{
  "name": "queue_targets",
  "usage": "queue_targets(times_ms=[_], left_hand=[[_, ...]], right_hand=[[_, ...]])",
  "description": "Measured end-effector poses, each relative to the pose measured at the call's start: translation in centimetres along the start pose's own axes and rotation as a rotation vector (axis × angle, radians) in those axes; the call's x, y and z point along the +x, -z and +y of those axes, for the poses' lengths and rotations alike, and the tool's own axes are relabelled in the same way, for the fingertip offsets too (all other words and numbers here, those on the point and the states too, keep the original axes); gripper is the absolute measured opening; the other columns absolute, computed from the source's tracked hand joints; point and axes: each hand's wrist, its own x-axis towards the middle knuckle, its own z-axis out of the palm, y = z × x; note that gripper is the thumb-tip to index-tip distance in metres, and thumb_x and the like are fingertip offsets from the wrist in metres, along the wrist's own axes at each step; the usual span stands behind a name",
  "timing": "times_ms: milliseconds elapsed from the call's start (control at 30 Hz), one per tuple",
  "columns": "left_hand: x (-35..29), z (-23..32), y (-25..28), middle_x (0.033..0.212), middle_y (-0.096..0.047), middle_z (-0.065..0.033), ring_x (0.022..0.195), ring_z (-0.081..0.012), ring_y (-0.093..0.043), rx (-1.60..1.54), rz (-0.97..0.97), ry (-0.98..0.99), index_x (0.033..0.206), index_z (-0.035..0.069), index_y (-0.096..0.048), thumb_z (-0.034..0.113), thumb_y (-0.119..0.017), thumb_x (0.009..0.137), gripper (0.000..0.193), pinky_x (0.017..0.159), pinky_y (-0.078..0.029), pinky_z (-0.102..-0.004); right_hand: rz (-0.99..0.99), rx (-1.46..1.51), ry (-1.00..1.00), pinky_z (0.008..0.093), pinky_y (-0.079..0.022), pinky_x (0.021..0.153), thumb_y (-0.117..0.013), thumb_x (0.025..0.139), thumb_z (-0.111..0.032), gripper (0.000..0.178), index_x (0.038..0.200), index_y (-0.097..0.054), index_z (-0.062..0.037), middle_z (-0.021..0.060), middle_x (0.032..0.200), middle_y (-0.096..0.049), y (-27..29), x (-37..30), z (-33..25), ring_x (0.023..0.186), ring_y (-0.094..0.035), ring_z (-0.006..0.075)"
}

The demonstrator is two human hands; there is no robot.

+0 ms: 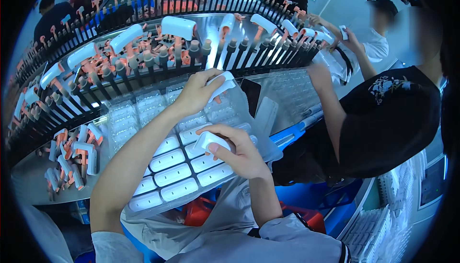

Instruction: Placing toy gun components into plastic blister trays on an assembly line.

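My left hand [195, 93] reaches toward the rack and grips a white plastic casing [222, 86], with a bit of an orange-pink holder showing beneath it. Lower and nearer to me, my right hand [244, 154] has its thumb and fingers closed round a second white casing [207, 141]. Under both hands lies a clear plastic tray [195, 175] with rectangular pockets. White casings [179, 189] with a small dark slot fill its near rows, while the far pockets [122, 119] look see-through.
Beyond the tray runs a curved rack of black posts [148, 62], several topped with white casings on orange-pink holders [178, 27]. Loose holders [76, 160] lie in a pile at left. A dark phone-like slab [251, 93] sits right of the tray. A co-worker in black [388, 119] is close at right.
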Motion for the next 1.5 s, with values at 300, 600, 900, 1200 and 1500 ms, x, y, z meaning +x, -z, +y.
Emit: queue_targets(times_ms=[300,600,900,1200,1500], left_hand=[[-0.07,0.11,-0.22,0.088,-0.073,-0.0113,0.068,-0.0161,-0.070,-0.016,0.008,-0.001,0.120,-0.006,-0.064,0.024,-0.057,0.103,0.036,0.065,-0.052,-0.0293],[0.10,-0.27,0.01,0.089,-0.074,-0.0126,0.069,-0.0173,-0.072,-0.008,0.002,-0.030,0.118,-0.007,-0.064,0.024,-0.057,0.102,0.036,0.066,-0.052,-0.0293],[-0.06,-0.12,-0.20,0.090,-0.074,-0.0126,0.067,-0.0157,-0.070,-0.010,-0.008,-0.016,0.121,-0.007,-0.063,0.025,-0.058,0.103,0.037,0.065,-0.052,-0.0297],[-0.13,0.08,-0.08,0.089,-0.074,-0.0124,0.067,-0.0156,-0.070,-0.003,-0.007,-0.017,0.118,-0.006,-0.064,0.025,-0.058,0.102,0.035,0.065,-0.051,-0.0292],[-0.21,0.29,-0.18,0.089,-0.073,-0.0115,0.068,-0.0158,-0.070,-0.010,-0.014,-0.004,0.118,-0.005,-0.065,0.024,-0.058,0.103,0.033,0.065,-0.051,-0.0290]], right_hand=[[-0.007,-0.009,0.013,0.0244,-0.050,0.078,-0.062,0.098,-0.012,0.036,0.131,-0.063,0.0035,0.0088,0.105,-0.069,0.09,-0.23,0.18,0.086,-0.062,0.0091],[-0.022,-0.015,-0.015,0.0253,-0.050,0.079,-0.062,0.098,-0.010,0.036,0.131,-0.063,0.0037,0.0089,0.104,-0.069,-0.02,-0.30,0.01,0.086,-0.061,0.0088],[-0.006,-0.003,-0.019,0.0253,-0.049,0.079,-0.062,0.098,-0.010,0.036,0.131,-0.062,0.0037,0.0084,0.104,-0.069,-0.26,-0.40,-0.01,0.086,-0.061,0.0089],[-0.017,-0.026,0.008,0.0257,-0.050,0.082,-0.061,0.098,-0.009,0.036,0.131,-0.062,0.0042,0.0089,0.104,-0.070,-0.16,-0.37,-0.04,0.087,-0.061,0.0091],[-0.017,-0.014,-0.007,0.0260,-0.050,0.084,-0.061,0.098,-0.008,0.036,0.131,-0.062,0.0046,0.0093,0.104,-0.070,-0.16,-0.37,-0.16,0.091,-0.063,0.0103]])
